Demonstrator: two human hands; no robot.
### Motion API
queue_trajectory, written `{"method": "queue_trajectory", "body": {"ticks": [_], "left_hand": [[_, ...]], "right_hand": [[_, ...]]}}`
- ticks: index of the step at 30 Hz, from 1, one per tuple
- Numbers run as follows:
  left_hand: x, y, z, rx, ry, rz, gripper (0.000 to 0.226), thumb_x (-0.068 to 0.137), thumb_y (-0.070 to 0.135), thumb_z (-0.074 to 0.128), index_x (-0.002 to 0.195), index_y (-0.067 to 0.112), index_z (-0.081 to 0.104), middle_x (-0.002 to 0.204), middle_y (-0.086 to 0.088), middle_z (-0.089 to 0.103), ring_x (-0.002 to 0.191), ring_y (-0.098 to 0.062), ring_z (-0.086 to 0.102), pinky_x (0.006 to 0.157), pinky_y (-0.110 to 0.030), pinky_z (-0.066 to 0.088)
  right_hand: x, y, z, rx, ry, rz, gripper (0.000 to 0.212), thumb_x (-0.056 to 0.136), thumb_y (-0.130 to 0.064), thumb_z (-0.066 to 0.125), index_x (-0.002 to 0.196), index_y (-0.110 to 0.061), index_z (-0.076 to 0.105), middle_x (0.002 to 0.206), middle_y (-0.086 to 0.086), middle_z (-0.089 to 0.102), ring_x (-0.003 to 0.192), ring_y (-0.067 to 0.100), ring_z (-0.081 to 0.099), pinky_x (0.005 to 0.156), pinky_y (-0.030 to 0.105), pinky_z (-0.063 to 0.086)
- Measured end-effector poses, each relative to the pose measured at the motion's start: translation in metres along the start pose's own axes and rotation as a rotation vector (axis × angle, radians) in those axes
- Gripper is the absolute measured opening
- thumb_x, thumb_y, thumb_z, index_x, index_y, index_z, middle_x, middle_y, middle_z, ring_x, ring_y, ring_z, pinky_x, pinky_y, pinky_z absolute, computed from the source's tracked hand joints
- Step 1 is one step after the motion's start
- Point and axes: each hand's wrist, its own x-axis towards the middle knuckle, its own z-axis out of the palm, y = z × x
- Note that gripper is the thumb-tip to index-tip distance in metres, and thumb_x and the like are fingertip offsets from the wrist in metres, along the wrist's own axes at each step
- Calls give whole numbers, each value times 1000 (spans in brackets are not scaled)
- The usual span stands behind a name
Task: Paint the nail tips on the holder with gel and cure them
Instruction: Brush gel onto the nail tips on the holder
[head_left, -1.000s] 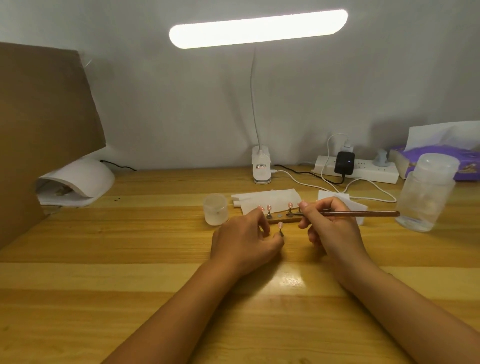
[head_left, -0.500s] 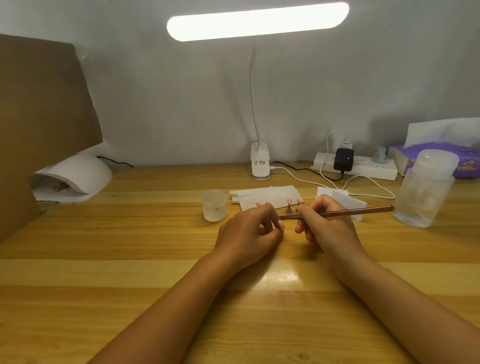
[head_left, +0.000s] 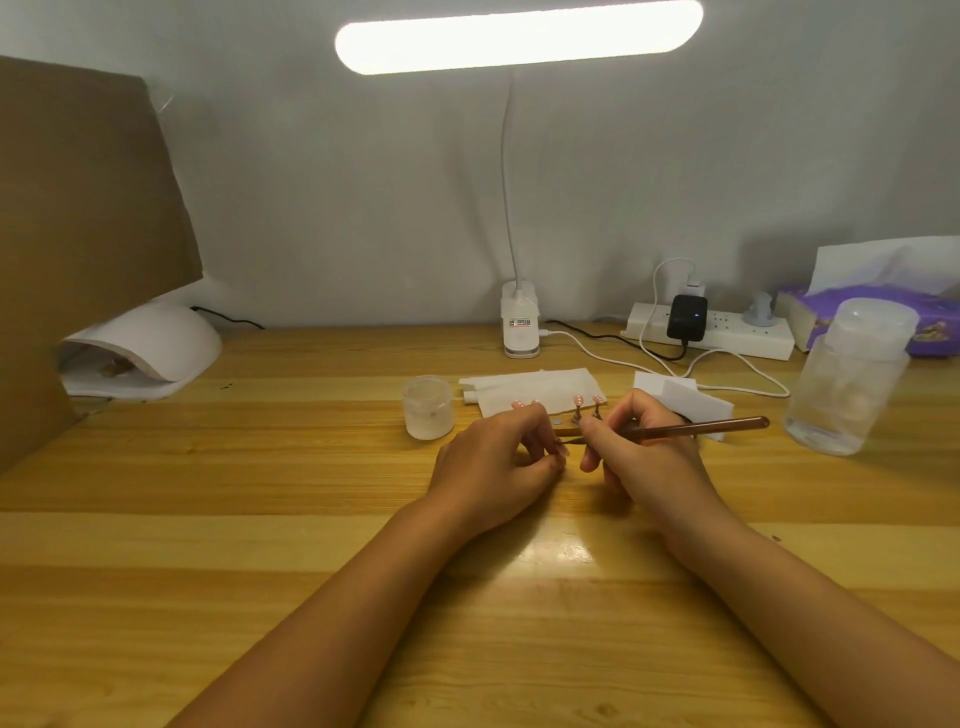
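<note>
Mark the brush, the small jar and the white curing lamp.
brush (head_left: 722, 425): head view, handle near its free end.
small jar (head_left: 428, 410): head view, front wall.
white curing lamp (head_left: 156, 338): head view, top of dome.

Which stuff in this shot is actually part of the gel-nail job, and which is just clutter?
Job: brush, gripped by right hand; nail tips on holder; left hand at the brush tip; frosted jar, probably gel; white curing lamp, far left.
Lying about: power strip; tissue box; clear bottle; cardboard sheet; paper wipe.
</note>
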Motion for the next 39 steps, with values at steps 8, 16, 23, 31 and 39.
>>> {"method": "queue_trajectory", "body": {"ticks": [8, 16, 23, 31, 39], "left_hand": [[1, 0, -1, 5, -11, -5, 18, 90, 37, 67, 84, 42, 51, 83, 21, 60, 74, 4, 51, 59, -22, 33], [1, -1, 0, 3, -11, 3, 17, 90, 37, 67, 83, 42, 53, 83, 22, 61, 78, 4, 54, 60, -23, 35], [1, -1, 0, 1, -10, -8, 16, 89, 37, 68, 83, 42, 54, 84, 20, 62, 74, 3, 52, 60, -23, 34], [2, -2, 0, 1, -13, -19, 17, 88, 39, 68, 81, 43, 53, 82, 22, 62, 73, 5, 52, 58, -22, 33], [2, -2, -1, 4, -19, -19, 23, 89, 40, 68, 77, 44, 49, 84, 20, 62, 73, 6, 52, 61, -24, 35]], "right_hand": [[3, 4, 1, -58, 17, 23, 13, 88, -19, 65, 79, -15, 56, 58, -3, 67, 47, 0, 56, 56, 29, 45], [3, 4, -1, 22, 80, 32, 15, 91, -24, 63, 82, -14, 56, 59, -3, 66, 49, 4, 52, 58, 31, 40], [1, 2, 1, -30, 10, 1, 15, 91, -24, 64, 83, -13, 57, 63, -3, 69, 50, -2, 56, 61, 32, 44], [5, 6, 2, -86, 51, 26, 13, 87, -16, 66, 78, -12, 57, 54, -6, 63, 49, 0, 59, 52, 25, 46], [5, 3, -2, 125, 159, 54, 17, 93, -31, 62, 90, -15, 59, 57, -3, 63, 45, 2, 50, 46, 22, 41]]}}
